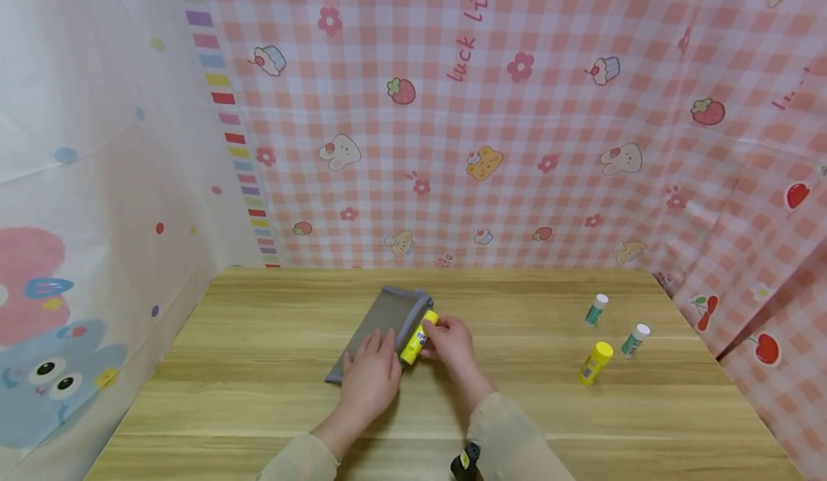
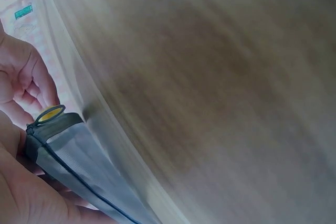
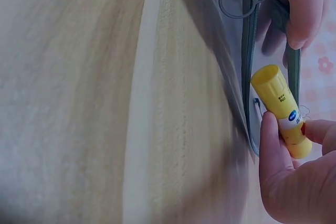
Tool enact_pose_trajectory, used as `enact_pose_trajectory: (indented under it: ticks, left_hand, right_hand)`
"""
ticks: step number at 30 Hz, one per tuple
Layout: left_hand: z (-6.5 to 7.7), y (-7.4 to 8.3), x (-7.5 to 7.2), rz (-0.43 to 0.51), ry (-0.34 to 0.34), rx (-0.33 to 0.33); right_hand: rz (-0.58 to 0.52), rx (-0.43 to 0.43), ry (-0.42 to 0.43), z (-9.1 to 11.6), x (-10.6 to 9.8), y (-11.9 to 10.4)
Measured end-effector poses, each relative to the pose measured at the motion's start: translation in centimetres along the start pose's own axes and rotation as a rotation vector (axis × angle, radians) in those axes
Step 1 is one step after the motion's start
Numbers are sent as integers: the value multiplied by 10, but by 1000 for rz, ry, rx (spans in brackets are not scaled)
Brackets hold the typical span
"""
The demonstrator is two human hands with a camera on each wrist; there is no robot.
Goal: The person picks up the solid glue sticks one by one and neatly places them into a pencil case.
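Note:
A grey mesh zip pouch (image 1: 381,316) lies slanted on the table with its zipper parted along the right side. My left hand (image 1: 371,373) lies over the pouch's near part; in the right wrist view its thumb and fingers grip the edge of the opening. Between thumb and fingers, my right hand (image 1: 450,348) pinches a yellow glue stick (image 1: 420,337), tilted beside the opening. The right wrist view shows the glue stick (image 3: 281,98) in front of the parted zipper, near a round zip pull (image 3: 222,3). Part of its label is behind the right thumb.
On the right of the wooden table (image 1: 258,337) stand another yellow glue stick (image 1: 596,363) and two smaller green ones with white caps, one farther back (image 1: 597,310). A pink checked cloth (image 1: 452,201) hangs along the table's back edge.

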State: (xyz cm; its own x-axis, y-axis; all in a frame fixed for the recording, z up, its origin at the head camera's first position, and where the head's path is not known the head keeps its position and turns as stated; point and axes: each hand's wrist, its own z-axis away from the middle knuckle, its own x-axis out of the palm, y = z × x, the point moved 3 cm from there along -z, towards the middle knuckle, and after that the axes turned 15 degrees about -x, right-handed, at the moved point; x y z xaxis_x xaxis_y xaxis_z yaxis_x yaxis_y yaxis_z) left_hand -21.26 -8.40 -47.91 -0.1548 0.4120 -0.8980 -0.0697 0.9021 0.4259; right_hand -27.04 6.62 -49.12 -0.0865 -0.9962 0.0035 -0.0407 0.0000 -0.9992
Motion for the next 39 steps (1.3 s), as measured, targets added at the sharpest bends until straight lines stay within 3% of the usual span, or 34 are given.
enact_pose_trajectory:
  ticks: [7, 39]
  left_hand:
    - [-1, 0, 0, 0, -4, -5]
    - [-2, -1, 0, 25, -1, -9]
  right_hand:
    - [42, 59, -22, -2, 4, 0]
    - [344, 54, -72, -16, 13, 3]
